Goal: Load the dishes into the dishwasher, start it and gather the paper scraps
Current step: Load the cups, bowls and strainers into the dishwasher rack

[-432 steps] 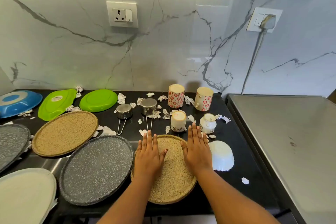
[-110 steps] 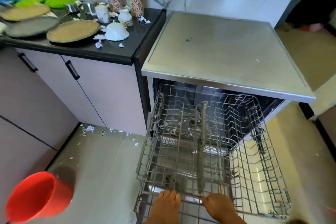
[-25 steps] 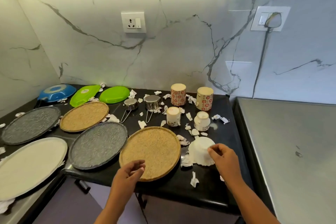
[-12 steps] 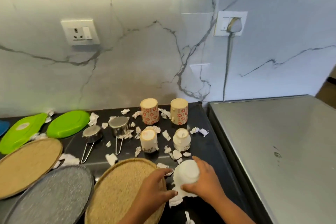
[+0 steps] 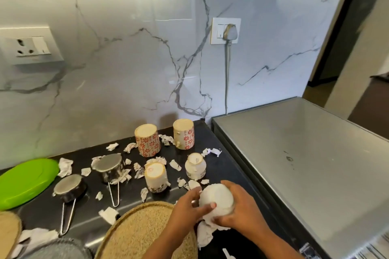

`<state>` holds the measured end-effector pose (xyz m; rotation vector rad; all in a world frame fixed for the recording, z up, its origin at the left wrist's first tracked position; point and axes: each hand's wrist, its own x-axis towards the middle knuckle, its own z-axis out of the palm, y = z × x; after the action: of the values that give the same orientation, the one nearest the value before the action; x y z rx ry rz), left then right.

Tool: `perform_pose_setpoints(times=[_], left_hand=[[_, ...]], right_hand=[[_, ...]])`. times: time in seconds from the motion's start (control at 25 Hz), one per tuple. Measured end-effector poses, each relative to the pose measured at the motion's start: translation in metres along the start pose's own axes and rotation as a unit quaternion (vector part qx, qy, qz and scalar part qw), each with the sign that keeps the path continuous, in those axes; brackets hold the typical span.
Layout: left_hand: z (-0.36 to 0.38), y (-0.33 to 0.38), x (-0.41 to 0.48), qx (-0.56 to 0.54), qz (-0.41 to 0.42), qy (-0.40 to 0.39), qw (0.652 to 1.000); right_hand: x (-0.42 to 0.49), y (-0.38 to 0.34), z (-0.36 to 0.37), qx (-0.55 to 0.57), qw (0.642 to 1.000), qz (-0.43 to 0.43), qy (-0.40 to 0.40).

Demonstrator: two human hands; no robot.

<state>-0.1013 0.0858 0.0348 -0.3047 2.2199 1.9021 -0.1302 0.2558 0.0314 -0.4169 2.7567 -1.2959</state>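
A white scalloped bowl [image 5: 216,197] is upside down, lifted just above the black counter [image 5: 219,166]. My right hand [image 5: 242,214] grips it from the right and below. My left hand [image 5: 187,206] holds its left side, fingers curled over it. A crumpled paper scrap [image 5: 203,235] hangs under the bowl. A tan woven plate [image 5: 134,235] lies beneath my left forearm. Behind stand two red-flowered mugs [image 5: 147,143] [image 5: 183,134] and two small white cups [image 5: 156,177] [image 5: 195,165], all inverted. The dishwasher's steel top [image 5: 305,164] is at right.
Two inverted steel measuring cups [image 5: 69,188] [image 5: 109,167] with wire handles sit left of the cups. A green plate [image 5: 25,178] lies at far left. Paper scraps [image 5: 65,167] are scattered over the counter. A plugged socket [image 5: 226,30] is on the marble wall.
Both hands have closed round the white bowl and raised it slightly off the counter. The camera has moved closer and turned right.
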Motion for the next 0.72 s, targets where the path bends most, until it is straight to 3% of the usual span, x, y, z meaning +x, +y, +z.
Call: perform_pose_setpoints(times=[0.08,0.2,0.32,0.44,0.6,0.72], left_hand=[[0.000,0.007,0.000,-0.168,-0.059,-0.006,0.984],[0.001,0.019,-0.001,-0.345,-0.157,0.022,0.925],[0.010,0.027,-0.007,-0.390,-0.206,0.035,0.897],[0.024,0.025,-0.010,-0.411,-0.256,0.017,0.875],[0.037,0.019,-0.008,-0.426,-0.268,0.006,0.864],[0.053,0.017,-0.012,-0.408,-0.275,-0.003,0.870]], right_hand=[[-0.009,-0.009,-0.002,-0.002,1.000,-0.005,0.018],[-0.025,-0.020,0.001,-0.001,1.000,-0.003,0.027],[-0.044,-0.024,0.002,0.008,0.999,0.015,0.030],[-0.064,-0.026,-0.005,0.101,0.986,0.104,0.079],[-0.090,-0.018,-0.013,0.329,0.902,0.244,0.139],[-0.104,-0.012,-0.020,0.428,0.842,0.280,0.170]])
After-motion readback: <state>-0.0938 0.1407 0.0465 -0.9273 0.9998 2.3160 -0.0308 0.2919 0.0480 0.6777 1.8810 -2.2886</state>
